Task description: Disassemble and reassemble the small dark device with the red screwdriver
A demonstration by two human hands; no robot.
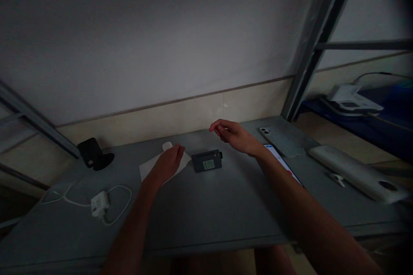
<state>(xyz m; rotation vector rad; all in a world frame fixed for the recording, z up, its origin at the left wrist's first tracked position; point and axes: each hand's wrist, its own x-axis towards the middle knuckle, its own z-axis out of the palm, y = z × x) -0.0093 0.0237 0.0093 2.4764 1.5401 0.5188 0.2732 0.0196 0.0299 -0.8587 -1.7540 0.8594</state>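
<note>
Between left hand [167,164], right hand [235,136] — one box [207,161]

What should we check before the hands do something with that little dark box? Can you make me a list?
1. Left hand empty: ok, it lies open over the white sheet.
2. Right hand empty: cannot tell, its fingers are curled above the table.
3. Small dark box lying flat, label up, untouched: ok, it sits between both hands.
4. Nothing on top of the box: ok.
5. Right arm clear of the lit phone: not ok, the forearm passes right over it.
6. Enough light: not ok, the view is dim.
</note>
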